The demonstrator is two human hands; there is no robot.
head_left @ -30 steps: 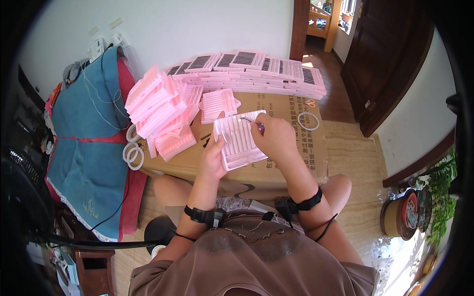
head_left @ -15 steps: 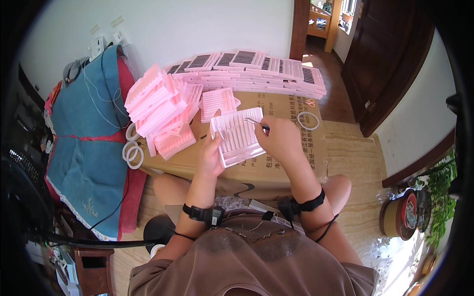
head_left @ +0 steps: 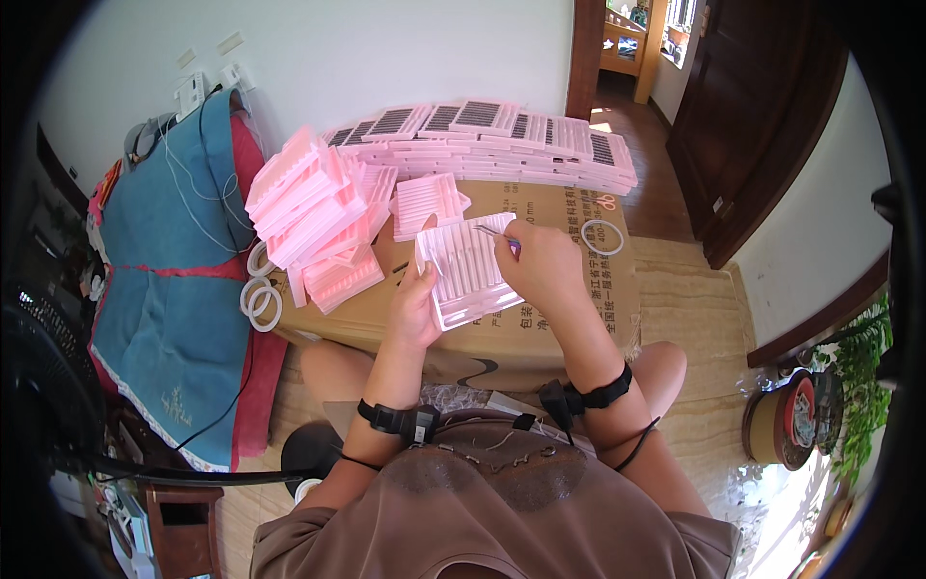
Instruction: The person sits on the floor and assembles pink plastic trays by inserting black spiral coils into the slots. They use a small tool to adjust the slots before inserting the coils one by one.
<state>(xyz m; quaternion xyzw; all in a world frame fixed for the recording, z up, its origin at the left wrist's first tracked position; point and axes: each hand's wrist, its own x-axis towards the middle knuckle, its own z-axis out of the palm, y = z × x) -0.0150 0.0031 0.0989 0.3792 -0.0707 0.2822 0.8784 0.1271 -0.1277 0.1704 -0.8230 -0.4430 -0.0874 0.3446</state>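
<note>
A pale pink, slotted plastic tray (head_left: 469, 270) is tilted up in front of me over a large cardboard box. My left hand (head_left: 417, 307) grips it along its left edge, with the thumb on the front. In my right hand (head_left: 546, 267) is a pair of tweezers (head_left: 498, 234), pinched between thumb and fingers. The tweezers' tips reach over the upper right part of the tray's slots. Whether they hold anything is too small to tell. Behind the held tray lies another pink slotted tray (head_left: 427, 205).
The cardboard box (head_left: 569, 309) serves as the work surface. A messy pile of pink trays (head_left: 307, 207) rises at left, and stacked trays with dark strips (head_left: 487, 118) line the back. White rings (head_left: 258, 303) lie at the left edge; another ring (head_left: 603, 237) and scissors (head_left: 606, 202) lie right.
The tray in my left hand has shifted slightly to the right and tilted a little. My right hand and the tweezers have turned slightly, staying over the tray's upper right.
</note>
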